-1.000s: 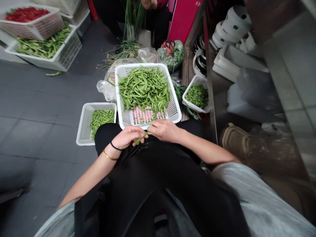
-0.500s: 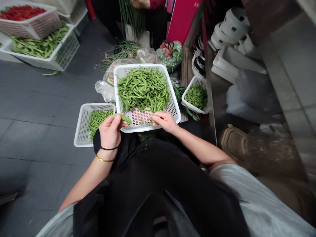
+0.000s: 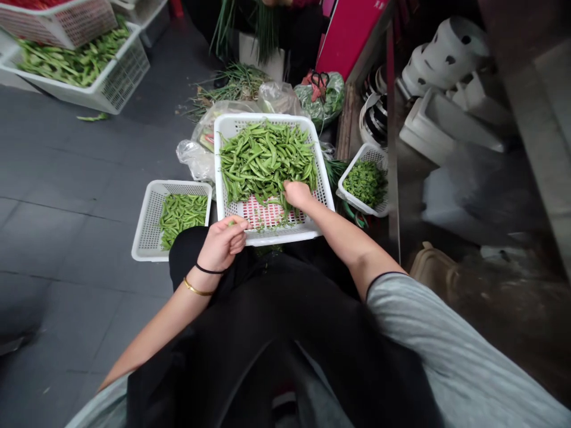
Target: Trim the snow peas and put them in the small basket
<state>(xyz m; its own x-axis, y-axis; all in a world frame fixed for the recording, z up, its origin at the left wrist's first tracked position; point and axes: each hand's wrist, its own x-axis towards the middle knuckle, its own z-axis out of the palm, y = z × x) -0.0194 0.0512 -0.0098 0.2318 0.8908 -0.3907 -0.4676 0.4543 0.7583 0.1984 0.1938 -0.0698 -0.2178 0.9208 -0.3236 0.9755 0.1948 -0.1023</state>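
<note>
My left hand [image 3: 225, 241] is closed at the near left corner of the large white basket [image 3: 289, 239]. A bit of green shows between its thumb and fingers, a pea pod mostly hidden by the hand. Inside that basket, a heap of green pea pods [image 3: 263, 157] fills the far part. My right hand [image 3: 298, 195] reaches in at the heap's near right edge, fingers curled down among the pods; what they pinch is hidden. Small green scraps [image 3: 267, 223] lie on the basket's near floor. Left of it, a smaller white basket [image 3: 147, 238] contains more pods [image 3: 182, 217].
Leafy greens sit in a small basket [image 3: 345, 193] on the right, beside a metal edge [image 3: 392, 148]. Plastic bags [image 3: 196, 160] and scallions [image 3: 238, 83] lie beyond. Stacked vegetable baskets [image 3: 120, 80] stand far left. Another person handles long green stalks [image 3: 265, 30] at the top.
My right hand has moved away from me and right, to the heap's edge. My left hand has shifted right, closing around the pod that stuck out of it earlier. The view has shifted slightly.
</note>
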